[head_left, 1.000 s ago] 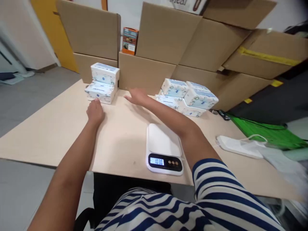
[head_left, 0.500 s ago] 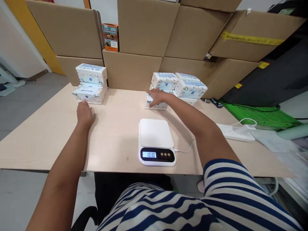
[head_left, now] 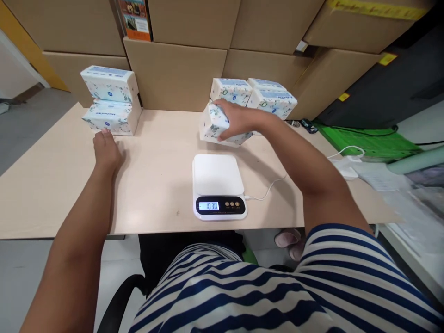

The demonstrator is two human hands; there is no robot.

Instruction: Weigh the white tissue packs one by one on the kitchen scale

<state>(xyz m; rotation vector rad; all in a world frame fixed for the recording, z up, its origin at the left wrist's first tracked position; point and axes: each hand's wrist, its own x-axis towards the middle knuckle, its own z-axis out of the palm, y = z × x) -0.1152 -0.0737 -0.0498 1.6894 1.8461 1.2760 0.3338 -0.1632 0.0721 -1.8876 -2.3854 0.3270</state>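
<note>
A: What is the right hand [head_left: 239, 119] doing?

B: Grasping a tissue pack [head_left: 212, 124] from above, thumb on the near face, fingers over the top and toward the end. The pack sits tilted in front of the right-hand pile [head_left: 272, 102], a shadow under it. Whether an edge touches the table [head_left: 149, 185], I can't tell.

A: And the left hand [head_left: 106, 150]?

B: Half curled, fingertips at the bottom front edge of the lower pack [head_left: 109, 118] in the left stack, with an upper pack [head_left: 109, 88] above it. I can't tell whether it grips or just rests there.

A: How should the held one handle?

B: Light, I'd judge, and soft: the wrapper would give under a hard squeeze. The film may be a little slick. Nothing there looks fragile, though pinching could dent it.

A: Best hold, then?

B: A broad one across the long sides near the middle, palm over the top, so it doesn't fold or swing.

A: What lies further out?

B: Nearer the body, a white scale [head_left: 218, 175], its plate bare, its display [head_left: 208, 206] lit, a cable [head_left: 268, 190] running right. Behind everything, cardboard boxes [head_left: 176, 74] form a wall.
</note>
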